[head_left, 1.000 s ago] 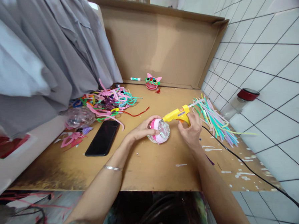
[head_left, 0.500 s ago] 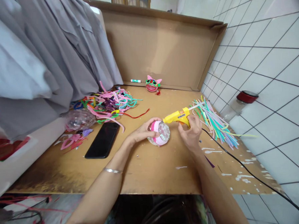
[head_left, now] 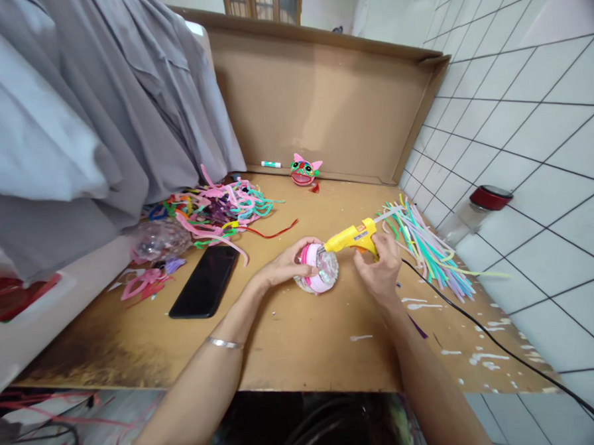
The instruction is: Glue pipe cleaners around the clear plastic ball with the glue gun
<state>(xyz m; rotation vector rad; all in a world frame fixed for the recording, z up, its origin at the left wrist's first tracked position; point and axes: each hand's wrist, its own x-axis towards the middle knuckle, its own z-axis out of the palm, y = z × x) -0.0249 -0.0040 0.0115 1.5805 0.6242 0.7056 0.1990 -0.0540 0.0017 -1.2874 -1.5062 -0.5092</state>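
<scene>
My left hand (head_left: 290,263) is closed around a small round clear plastic piece wrapped with pink and white bands (head_left: 316,274), its clear end facing right. In my right hand (head_left: 383,264) is a yellow hot glue gun (head_left: 350,236), gripped by its handle. The nozzle points left and meets the upper edge of the banded piece. A clear glue stick (head_left: 387,213) sticks out of the gun's back end, and a black cord (head_left: 461,313) runs from it toward the lower right.
Tangled pipe cleaners (head_left: 226,209) and a black phone (head_left: 204,282) lie left. Straight pipe cleaners (head_left: 430,249) spread at right, near a red-lidded jar (head_left: 478,209). A small pink-eared animal figure (head_left: 303,171) and a glue tube (head_left: 271,164) stand by the cardboard wall (head_left: 331,108).
The whole view has shifted slightly. Both hands keep their grips, and the nozzle remains at the upper edge of the banded piece.
</scene>
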